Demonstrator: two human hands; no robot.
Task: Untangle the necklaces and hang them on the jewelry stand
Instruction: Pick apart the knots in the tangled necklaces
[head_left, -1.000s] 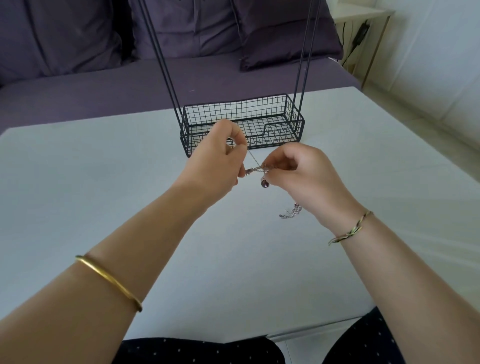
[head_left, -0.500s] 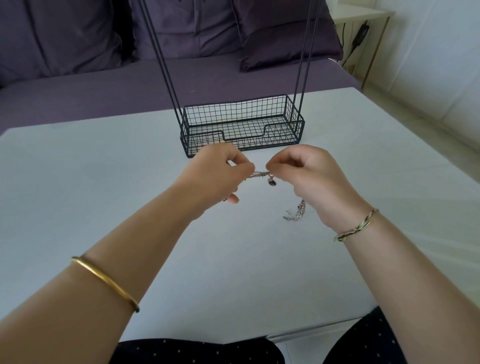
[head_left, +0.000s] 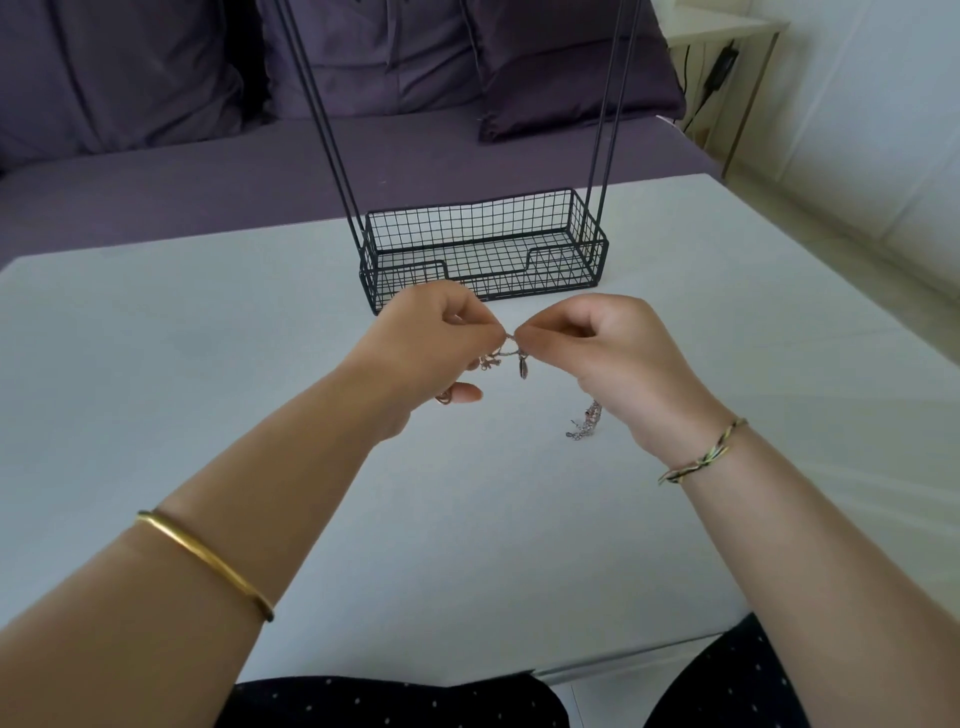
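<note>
Tangled silver necklaces (head_left: 521, 367) before black wire stand (head_left: 566, 271)

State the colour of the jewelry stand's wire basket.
The basket is black; it shows best in the head view.

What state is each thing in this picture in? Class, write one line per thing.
left hand: pinching the necklaces
right hand: pinching the necklaces
necklaces: tangled, held between both hands, one end hanging below the right hand
jewelry stand: upright on the table, basket empty, top out of view
gold bangle: on left forearm
braided bracelet: on right wrist
</note>
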